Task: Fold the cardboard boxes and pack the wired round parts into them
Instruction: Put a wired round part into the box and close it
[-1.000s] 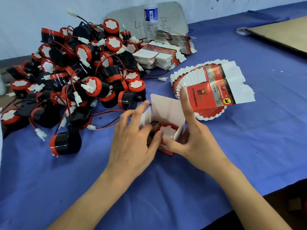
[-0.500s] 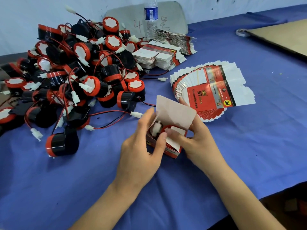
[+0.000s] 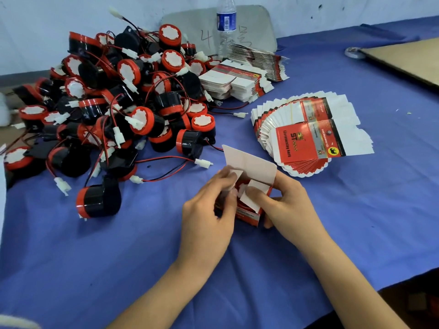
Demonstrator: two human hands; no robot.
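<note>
Blue worktop [image 3: 356, 224]: box [image 3: 247, 216] upright, centre-front, round part [image 3: 241, 186] inside. Left hand [image 3: 209, 217] pinches one side flap [image 3: 235, 175]; right hand [image 3: 287, 205] grips box, thumb pressing other flap inward, likely so lid [image 3: 251, 163] tucks over.

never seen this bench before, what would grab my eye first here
The big tangled heap of red-and-black wired round parts fills the far left of the blue table. To its right lies a fan of flat red-and-white boxes. In the near middle, the left hand and right hand grip a small box, its top flap open.
</note>
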